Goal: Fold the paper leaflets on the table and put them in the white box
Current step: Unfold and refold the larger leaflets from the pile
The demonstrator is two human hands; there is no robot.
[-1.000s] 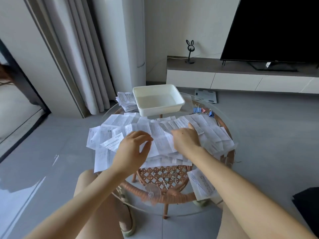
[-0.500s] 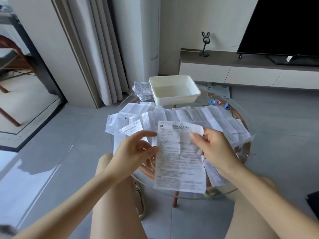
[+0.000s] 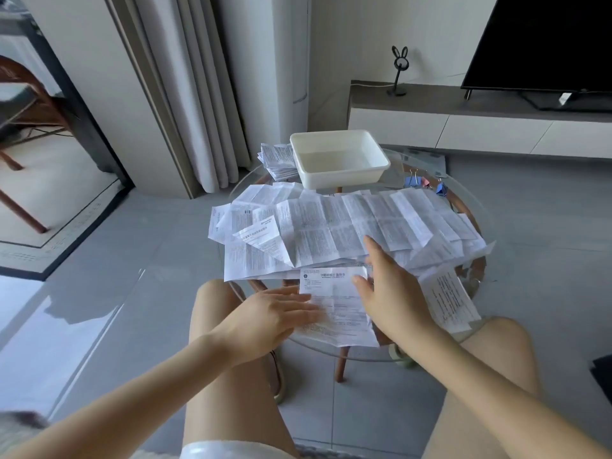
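One printed leaflet [image 3: 337, 306] lies flat at the near edge of the round glass table [image 3: 477, 207]. My left hand [image 3: 275, 316] rests flat on its left side, fingers spread. My right hand [image 3: 387, 289] hovers over its right edge, fingers apart, holding nothing. Behind them a heap of unfolded leaflets [image 3: 351, 226] covers the tabletop. The white box [image 3: 339, 157] stands at the table's far side with nothing visible inside. A small stack of folded leaflets [image 3: 276, 160] sits just left of the box.
Coloured binder clips [image 3: 424, 183] lie at the far right of the table. One leaflet [image 3: 450, 296] hangs over the near right edge. My bare knees are under the table's near rim. A TV stand, curtains and a chair are beyond.
The leaflet held up in both hands has come down flat onto the near edge of the table. Both hands have let go and opened over it.
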